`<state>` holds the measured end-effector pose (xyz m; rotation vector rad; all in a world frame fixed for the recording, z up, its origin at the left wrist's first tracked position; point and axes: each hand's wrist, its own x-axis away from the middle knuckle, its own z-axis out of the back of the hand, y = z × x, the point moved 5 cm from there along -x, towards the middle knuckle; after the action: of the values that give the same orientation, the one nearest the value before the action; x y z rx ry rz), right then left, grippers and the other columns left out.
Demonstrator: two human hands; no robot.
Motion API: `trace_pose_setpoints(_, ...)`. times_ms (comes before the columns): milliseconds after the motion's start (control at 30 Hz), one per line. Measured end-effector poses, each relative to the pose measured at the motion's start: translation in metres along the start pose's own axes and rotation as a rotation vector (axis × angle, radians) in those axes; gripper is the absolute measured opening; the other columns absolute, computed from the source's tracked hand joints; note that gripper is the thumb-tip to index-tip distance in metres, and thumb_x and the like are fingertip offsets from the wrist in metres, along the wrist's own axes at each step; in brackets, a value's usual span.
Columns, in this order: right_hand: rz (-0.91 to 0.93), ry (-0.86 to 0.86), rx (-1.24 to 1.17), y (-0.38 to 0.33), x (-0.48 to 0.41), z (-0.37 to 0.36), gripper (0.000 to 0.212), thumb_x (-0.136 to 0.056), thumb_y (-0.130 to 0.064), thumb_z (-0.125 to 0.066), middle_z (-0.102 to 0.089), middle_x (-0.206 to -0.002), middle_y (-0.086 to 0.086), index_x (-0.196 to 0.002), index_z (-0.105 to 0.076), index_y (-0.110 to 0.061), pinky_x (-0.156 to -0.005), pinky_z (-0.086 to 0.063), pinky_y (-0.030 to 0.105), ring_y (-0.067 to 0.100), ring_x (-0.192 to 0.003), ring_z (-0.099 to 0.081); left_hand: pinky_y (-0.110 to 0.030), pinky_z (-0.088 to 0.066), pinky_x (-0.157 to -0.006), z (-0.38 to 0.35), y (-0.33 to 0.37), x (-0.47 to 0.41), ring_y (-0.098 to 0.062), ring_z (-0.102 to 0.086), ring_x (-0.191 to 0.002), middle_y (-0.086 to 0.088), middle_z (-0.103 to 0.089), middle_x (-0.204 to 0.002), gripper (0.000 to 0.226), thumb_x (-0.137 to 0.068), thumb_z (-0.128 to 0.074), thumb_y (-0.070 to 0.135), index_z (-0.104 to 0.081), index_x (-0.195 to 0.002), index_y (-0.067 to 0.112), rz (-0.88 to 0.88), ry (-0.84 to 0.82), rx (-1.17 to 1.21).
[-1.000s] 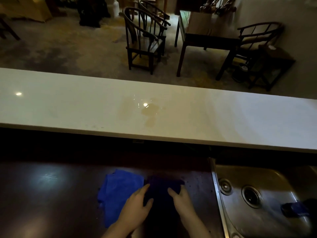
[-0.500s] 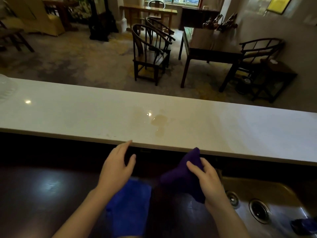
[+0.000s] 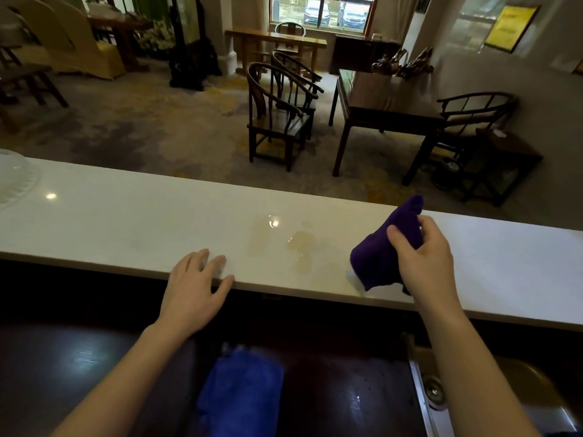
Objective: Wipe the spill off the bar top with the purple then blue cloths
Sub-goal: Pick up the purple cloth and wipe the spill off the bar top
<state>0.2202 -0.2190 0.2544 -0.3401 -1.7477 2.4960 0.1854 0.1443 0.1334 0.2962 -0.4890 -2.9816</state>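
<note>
Stretching side to side, the white table [image 3: 126,222] carries the spill [image 3: 299,247] near its front edge. A blue cloth [image 3: 239,392] waits below on the dark lower counter [image 3: 63,373]. From the right hand [image 3: 422,257], fingers pinching the bunched purple cloth [image 3: 381,257], the spill lies at nine o'clock, nearby. The left hand [image 3: 195,279], spread flat on the edge, sits about as near, at the spill's eight o'clock.

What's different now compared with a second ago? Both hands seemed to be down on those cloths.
The right hand picked the purple cloth up off the dark lower counter and carried it up over the white bar top, to the right of the spill. The left hand let go and moved up to rest on the bar's near edge. The blue cloth stays on the lower counter; the spill is still unwiped.
</note>
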Motion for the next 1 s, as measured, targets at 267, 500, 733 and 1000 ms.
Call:
trace_pose_setpoints(267,0.237,0.046,0.789,0.019,-0.026,-0.045,0.043,-0.093,-0.019,-0.071,-0.064,-0.119,0.011,-0.131,-0.053,-0.014,-0.077,-0.057,0.038,0.028,-0.104,-0.062,-0.047,-0.031,-0.110,0.001,-0.001,-0.001,-0.028,-0.037,-0.135,-0.007,-0.048,-0.144,0.051,-0.089,-0.042,0.057,-0.055,-0.130,0.029,0.001,-0.008,-0.055)
trace_pose_setpoints(500,0.149,-0.165,0.964,0.067,-0.014,-0.096,0.045,-0.093,-0.040,-0.061,-0.053,-0.137,0.009,-0.134,-0.060,-0.019,-0.111,-0.033,0.044,0.029,-0.130,-0.039,-0.047,-0.033,-0.108,0.000,-0.002,0.000,-0.028,-0.039,-0.135,-0.008,-0.048,-0.144,0.055,-0.088,-0.040,0.061,-0.055,-0.130,0.029,-0.013,-0.013,-0.080)
trace_pose_setpoints(733,0.022,-0.237,0.844,0.079,-0.009,-0.112,0.059,-0.104,-0.042,-0.039,-0.019,-0.169,0.009,-0.158,-0.027,-0.023,-0.125,-0.012,0.050,0.029,-0.157,-0.006,-0.047,-0.036,-0.106,0.000,-0.001,0.000,-0.028,-0.043,-0.133,-0.006,-0.051,-0.142,0.056,-0.089,-0.040,0.063,-0.055,-0.130,0.027,-0.019,-0.007,-0.092)
trace_pose_setpoints(1000,0.160,-0.343,0.813,0.048,0.025,-0.193,0.062,-0.100,-0.044,-0.041,-0.016,-0.170,0.012,-0.158,-0.028,-0.025,-0.125,-0.009,0.051,0.032,-0.157,-0.002,-0.043,-0.034,-0.110,0.006,-0.005,0.002,-0.025,-0.042,-0.137,-0.004,-0.048,-0.148,0.070,-0.086,-0.038,0.067,-0.052,-0.134,0.019,-0.021,-0.003,-0.053)
